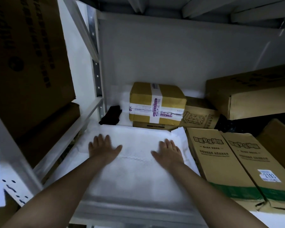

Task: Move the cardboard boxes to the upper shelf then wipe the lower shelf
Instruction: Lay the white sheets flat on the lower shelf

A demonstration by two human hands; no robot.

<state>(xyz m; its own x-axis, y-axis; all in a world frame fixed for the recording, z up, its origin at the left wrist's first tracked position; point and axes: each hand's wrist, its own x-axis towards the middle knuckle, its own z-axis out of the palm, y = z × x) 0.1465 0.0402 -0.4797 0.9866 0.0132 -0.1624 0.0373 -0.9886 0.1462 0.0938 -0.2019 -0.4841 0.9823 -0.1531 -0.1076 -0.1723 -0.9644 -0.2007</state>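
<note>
Both hands, left hand (104, 149) and right hand (169, 152), flat, fingers straight, on white sheet (135, 170) beside cardboard boxes (229, 165).

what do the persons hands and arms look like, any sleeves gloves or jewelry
Both arms are bare up to the frame edge, with no sleeves showing. The left hand and the right hand wear no gloves, and no rings, watch or bracelets are visible in the dim light.

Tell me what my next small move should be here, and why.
Probably lift the taped box at the back and carry it to the upper shelf. Both hands, left and right, lie flat and empty on the white sheet, and boxes sit on this shelf, like the long boxes to the right. The black cloth can wait until they are moved.
</note>
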